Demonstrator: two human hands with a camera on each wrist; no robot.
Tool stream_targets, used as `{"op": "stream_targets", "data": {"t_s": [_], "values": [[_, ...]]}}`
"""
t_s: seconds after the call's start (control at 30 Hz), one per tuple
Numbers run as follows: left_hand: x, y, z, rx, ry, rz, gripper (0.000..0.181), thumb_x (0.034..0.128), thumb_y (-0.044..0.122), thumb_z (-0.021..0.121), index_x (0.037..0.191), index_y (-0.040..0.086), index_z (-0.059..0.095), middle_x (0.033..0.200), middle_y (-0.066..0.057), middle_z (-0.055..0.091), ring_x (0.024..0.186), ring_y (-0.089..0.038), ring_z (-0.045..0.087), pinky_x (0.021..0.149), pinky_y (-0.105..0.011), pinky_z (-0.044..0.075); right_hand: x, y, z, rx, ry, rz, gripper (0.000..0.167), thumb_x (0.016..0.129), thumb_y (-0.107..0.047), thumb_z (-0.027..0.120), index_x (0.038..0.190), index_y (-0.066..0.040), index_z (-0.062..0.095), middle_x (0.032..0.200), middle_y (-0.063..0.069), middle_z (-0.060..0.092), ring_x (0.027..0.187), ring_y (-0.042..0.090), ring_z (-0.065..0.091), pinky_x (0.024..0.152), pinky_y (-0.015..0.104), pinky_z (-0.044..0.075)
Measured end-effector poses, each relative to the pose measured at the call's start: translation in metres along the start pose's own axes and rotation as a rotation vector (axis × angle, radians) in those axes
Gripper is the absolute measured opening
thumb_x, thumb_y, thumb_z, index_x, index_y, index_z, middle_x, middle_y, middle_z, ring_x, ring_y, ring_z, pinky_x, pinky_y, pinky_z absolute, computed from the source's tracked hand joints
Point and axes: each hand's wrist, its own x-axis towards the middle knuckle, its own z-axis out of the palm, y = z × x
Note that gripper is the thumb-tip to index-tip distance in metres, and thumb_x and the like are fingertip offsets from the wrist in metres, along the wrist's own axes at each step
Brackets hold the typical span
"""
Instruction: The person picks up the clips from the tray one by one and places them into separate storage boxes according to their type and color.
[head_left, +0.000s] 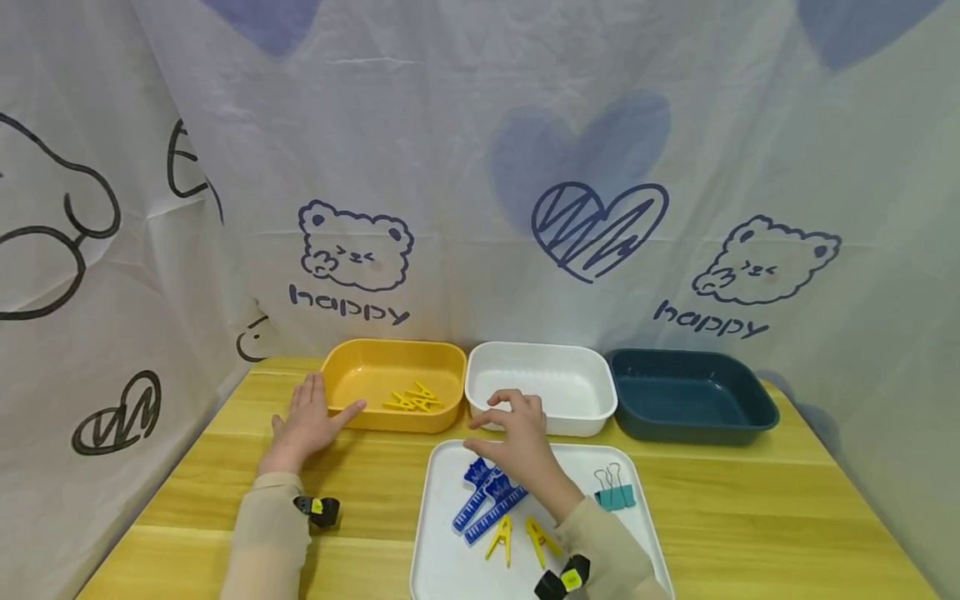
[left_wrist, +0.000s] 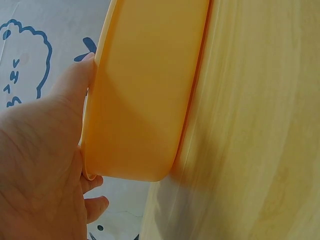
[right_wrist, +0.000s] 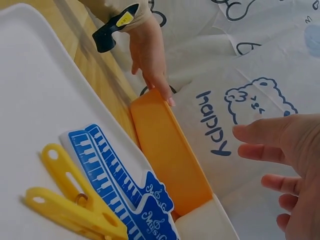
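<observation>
My left hand (head_left: 303, 425) rests at the near left corner of the yellow bin (head_left: 333, 400), fingers straight along its side and thumb by the front rim. Several yellow clothespins (head_left: 415, 400) lie inside that bin. Above the front of the white bin (head_left: 566, 425) hovers my right hand (head_left: 522, 446), thumb and fingers apart, holding nothing. Beneath it, the white tray (head_left: 435, 575) bears two blue piano-key strips (right_wrist: 107, 170) printed "Music". Two yellow clothespins (right_wrist: 75, 195) lie nearer me on the tray, and teal binder clips (head_left: 616, 497) lie at its right.
A dark teal bin (head_left: 693, 433) stands right of the white bin, completing a row along the back of the wooden table (head_left: 750, 517). A printed white curtain (head_left: 465, 208) hangs behind the bins. Both wrists wear small black devices (head_left: 321, 510).
</observation>
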Motion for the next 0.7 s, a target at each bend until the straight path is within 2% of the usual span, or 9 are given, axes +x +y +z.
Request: {"op": "stream_targets", "data": {"t_s": [0.23,0.4,0.53,0.7], "values": [[-0.001,0.000,0.001,-0.001,0.001,-0.002,0.115,0.0877,0.078,0.037,0.153,-0.005,-0.009,0.161,-0.028,-0.008,0.148,-0.049,-0.003,0.105,-0.082,0.002,-0.008,0.009,-0.008,0.012,-0.030,-0.037,0.016,0.077,-0.030,0.083,0.090,-0.024,0.078,0.122,0.002,0.054,0.118,0.030,0.037,0.098,0.050,0.035],[-0.001,-0.001,0.000,-0.001,0.003,-0.002,0.115,0.0873,0.079,0.036,0.153,-0.005,-0.007,0.161,-0.028,-0.008,0.148,-0.049,-0.003,0.105,-0.082,0.002,-0.012,0.017,-0.014,0.030,-0.092,-0.028,0.015,0.077,-0.030,0.083,0.091,-0.026,0.077,0.124,0.001,0.053,0.119,0.030,0.036,0.098,0.049,0.036],[0.000,-0.001,0.000,-0.002,-0.002,-0.002,0.114,0.0876,0.078,0.036,0.153,-0.004,-0.009,0.161,-0.028,-0.010,0.148,-0.048,-0.004,0.105,-0.082,0.002,-0.014,0.023,-0.021,0.060,-0.185,-0.040,0.014,0.078,-0.028,0.082,0.091,-0.027,0.076,0.123,0.002,0.053,0.119,0.031,0.036,0.098,0.050,0.037],[-0.001,-0.001,0.000,-0.005,0.000,-0.001,0.114,0.0881,0.077,0.037,0.153,-0.004,-0.009,0.161,-0.028,-0.009,0.148,-0.049,-0.003,0.105,-0.082,0.002,-0.016,0.034,-0.028,0.095,-0.366,-0.123,0.015,0.079,-0.022,0.081,0.093,-0.020,0.077,0.119,0.005,0.054,0.120,0.029,0.036,0.102,0.053,0.033]]}}
